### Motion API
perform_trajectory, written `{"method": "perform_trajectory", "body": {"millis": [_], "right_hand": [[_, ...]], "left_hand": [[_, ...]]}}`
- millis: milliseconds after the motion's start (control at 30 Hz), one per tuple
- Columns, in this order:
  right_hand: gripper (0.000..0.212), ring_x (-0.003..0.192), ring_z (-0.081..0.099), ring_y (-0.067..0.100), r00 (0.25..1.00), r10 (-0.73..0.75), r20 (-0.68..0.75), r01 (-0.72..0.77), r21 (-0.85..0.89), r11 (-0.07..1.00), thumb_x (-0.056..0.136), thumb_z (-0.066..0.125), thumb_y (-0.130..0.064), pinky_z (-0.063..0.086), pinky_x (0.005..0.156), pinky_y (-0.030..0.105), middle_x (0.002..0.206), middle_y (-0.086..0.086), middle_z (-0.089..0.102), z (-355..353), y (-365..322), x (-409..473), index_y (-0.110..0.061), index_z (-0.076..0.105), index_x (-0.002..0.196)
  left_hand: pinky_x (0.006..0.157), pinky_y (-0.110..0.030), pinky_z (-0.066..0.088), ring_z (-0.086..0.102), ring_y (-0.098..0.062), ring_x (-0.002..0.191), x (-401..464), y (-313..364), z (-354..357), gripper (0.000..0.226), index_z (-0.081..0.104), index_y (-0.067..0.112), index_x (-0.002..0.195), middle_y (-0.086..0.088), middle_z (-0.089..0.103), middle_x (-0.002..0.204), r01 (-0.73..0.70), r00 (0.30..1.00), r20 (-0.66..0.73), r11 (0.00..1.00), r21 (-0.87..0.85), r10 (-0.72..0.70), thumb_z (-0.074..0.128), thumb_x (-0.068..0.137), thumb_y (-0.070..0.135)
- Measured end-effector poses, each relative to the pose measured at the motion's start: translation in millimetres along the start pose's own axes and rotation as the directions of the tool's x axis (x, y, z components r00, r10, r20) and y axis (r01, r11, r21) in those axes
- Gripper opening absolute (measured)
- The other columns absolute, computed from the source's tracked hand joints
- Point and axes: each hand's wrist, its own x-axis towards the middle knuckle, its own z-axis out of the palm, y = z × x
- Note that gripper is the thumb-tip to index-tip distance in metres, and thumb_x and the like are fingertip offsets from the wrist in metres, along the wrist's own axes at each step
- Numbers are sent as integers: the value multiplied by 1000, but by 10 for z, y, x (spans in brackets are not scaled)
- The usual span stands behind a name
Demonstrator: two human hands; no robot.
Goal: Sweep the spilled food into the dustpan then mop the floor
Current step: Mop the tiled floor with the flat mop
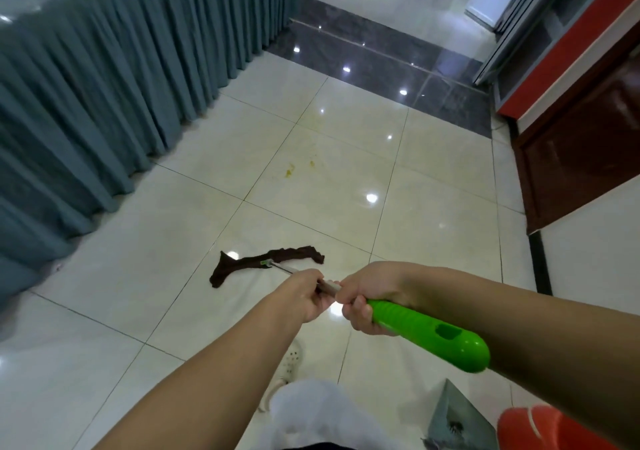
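Note:
I hold a mop with both hands. My right hand [367, 302] grips the top of its bright green handle [433, 333]. Just ahead, my left hand [306, 295] is closed around the thin metal shaft [285, 269]. The dark brown mop head [242, 266] lies flat and crumpled on the cream tile floor [138, 259], in front of my hands. Further ahead, small yellow food stains [290, 169] mark the tiles. A grey dustpan [457, 418] with dark bits in it sits at the bottom right, next to a red broom [530, 425].
A table with a long grey-blue pleated skirt [104, 103] runs along the left. A dark brown and red cabinet [571, 137] stands on the right. A band of dark tiles [381, 58] crosses the floor ahead. My white shoe [289, 366] and white trouser leg show below.

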Motion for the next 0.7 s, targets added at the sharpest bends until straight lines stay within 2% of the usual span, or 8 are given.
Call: {"method": "perform_trajectory", "body": {"millis": [100, 200, 300, 467, 600, 700], "right_hand": [[19, 23, 35, 7, 1000, -18, -9, 19, 75, 997, 93, 40, 0, 30, 28, 10, 48, 3, 40, 9, -289, 164, -11, 50, 106], [17, 23, 36, 6, 999, -41, 8, 39, 145, 989, 94, 39, -1, 29, 27, 10, 52, 2, 40, 31, -593, 319, -12, 50, 87], [22, 23, 35, 6, 998, -64, 10, 62, 156, 986, 94, 39, 1, 28, 27, 9, 50, 2, 40, 30, -970, 486, -14, 48, 80], [24, 23, 35, 7, 996, -79, 35, 72, 179, 981, 93, 38, 3, 30, 30, 8, 40, 3, 41, 48, -1578, 662, -14, 48, 80], [24, 24, 35, 6, 995, -99, 11, 96, 167, 981, 93, 39, 4, 31, 31, 8, 39, 2, 41, 93, -1990, 752, -16, 51, 86], [25, 23, 35, 6, 996, -92, 10, 90, 153, 984, 93, 39, 3, 31, 31, 8, 42, 2, 39, 103, -2218, 819, -17, 54, 93]], "left_hand": [[27, -14, 38, 45, -13, 22, 194, 299, 17, 29, 40, 3, 71, -9, 40, 62, 0, 1000, -29, 1000, 29, 1, 31, 99, 2], [27, -13, 38, 44, -14, 47, 407, 619, 22, 30, 40, 3, 71, -8, 40, 63, 14, 999, -49, 997, 70, -11, 31, 100, 5], [29, -14, 41, 44, -15, 55, 624, 984, 37, 26, 40, 2, 77, -10, 43, 66, 30, 998, -61, 996, 80, -25, 31, 101, 7], [27, -13, 39, 40, -14, 54, 845, 1573, 63, 28, 39, 1, 76, -11, 42, 71, 25, 998, -62, 999, 44, -22, 31, 102, 7], [27, -14, 39, 46, -14, 37, 995, 1953, 45, 28, 39, 1, 74, -11, 43, 70, 31, 998, -62, 1000, 4, -30, 33, 102, 7], [27, -15, 40, 48, -15, 37, 1096, 2160, 45, 30, 38, 1, 73, -10, 42, 69, 24, 998, -52, 999, -22, -25, 33, 102, 6]]}}
